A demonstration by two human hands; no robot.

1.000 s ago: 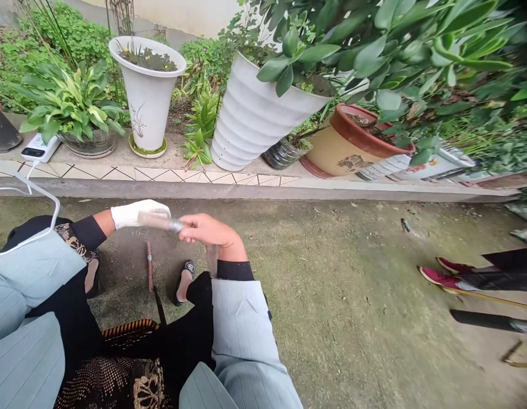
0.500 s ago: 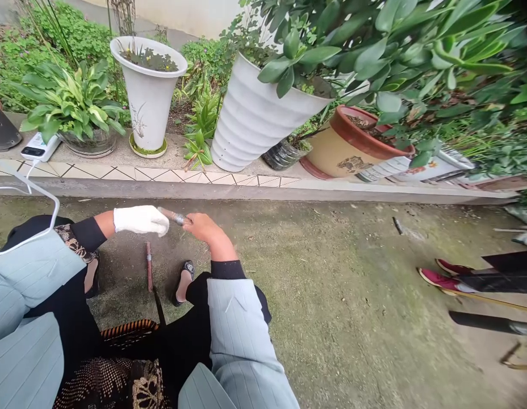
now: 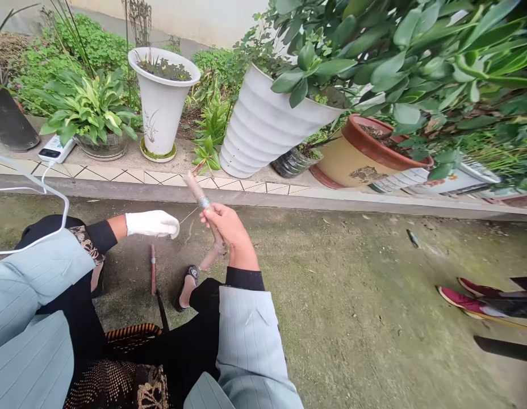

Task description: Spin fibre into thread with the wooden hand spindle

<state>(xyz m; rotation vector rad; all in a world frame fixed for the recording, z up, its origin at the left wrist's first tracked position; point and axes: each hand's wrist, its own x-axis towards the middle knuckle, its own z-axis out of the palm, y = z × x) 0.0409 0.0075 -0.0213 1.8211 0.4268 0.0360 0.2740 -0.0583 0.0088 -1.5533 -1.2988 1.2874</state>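
My right hand (image 3: 229, 227), bare, is wrapped round a pale brown, forked-looking wooden stick (image 3: 194, 186). Silvery wire is wound in a tight band (image 3: 204, 202) around the stick, just above my fingers. From that band a thin wire (image 3: 188, 216) stretches to my left hand (image 3: 155, 224), which wears a white glove and is closed on its end. The stick is tilted, its lower part blurred by motion. On the ground below my left hand lies a reddish rod (image 3: 153, 271) with a grey band near its top; a dark, narrow strip (image 3: 162, 311) extends from its lower end.
A tiled ledge (image 3: 255, 187) with potted plants, including a white fluted pot (image 3: 165, 111) and a ribbed white pot (image 3: 272, 128), runs across ahead. A white cable (image 3: 61, 199) crosses at left. Another person's red shoes (image 3: 461, 301) and a small dark object (image 3: 412, 238) are at right.
My right hand has turned the stick more upright and moved it right, away from my left hand. The thin wire now shows between them. The view has shifted slightly.
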